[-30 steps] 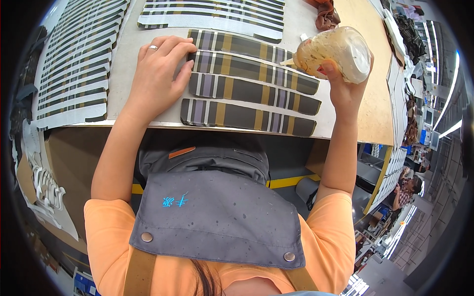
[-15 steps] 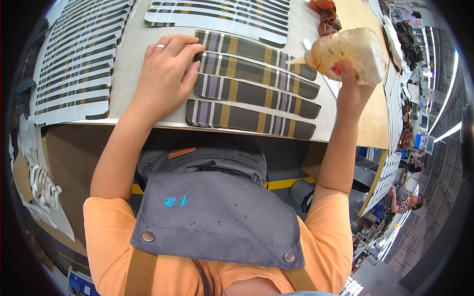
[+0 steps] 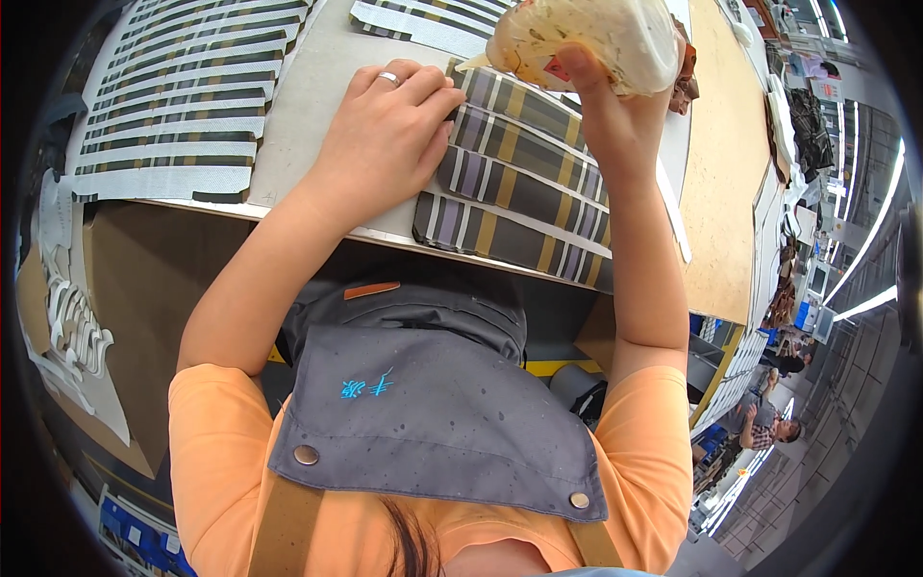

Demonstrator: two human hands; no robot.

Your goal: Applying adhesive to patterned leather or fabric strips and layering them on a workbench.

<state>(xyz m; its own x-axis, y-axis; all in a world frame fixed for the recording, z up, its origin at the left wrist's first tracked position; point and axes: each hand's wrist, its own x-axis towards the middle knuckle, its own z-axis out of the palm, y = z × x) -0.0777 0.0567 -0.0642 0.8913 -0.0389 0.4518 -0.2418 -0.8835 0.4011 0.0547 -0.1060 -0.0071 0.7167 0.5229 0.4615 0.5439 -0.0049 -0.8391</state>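
Note:
My right hand (image 3: 620, 113) is wrapped around a translucent squeeze bottle (image 3: 591, 34) with brownish stains, held tilted above the table. Its pointed nozzle aims left, its tip near the left end of the farthest strip. Below lie several curved plaid strips (image 3: 500, 192) in dark grey, mustard, purple and white, stacked side by side from near to far. My left hand (image 3: 399, 135), with a ring on one finger, rests at their left ends, fingertips touching the farthest strip; it grips nothing. My right forearm and the bottle hide the strips' right ends.
Rows of white-backed plaid strips (image 3: 173, 115) cover the table's left part; more strips (image 3: 423, 24) lie at the far side. Brown crumpled material (image 3: 685, 82) sits behind the bottle. A narrow white strip (image 3: 675, 216) lies right of my forearm. People are in the background at right.
The bottle has moved left and away from me, its nozzle passing from the strips' right part to their left end. The view has shifted; my left hand stays at the strips' left ends.

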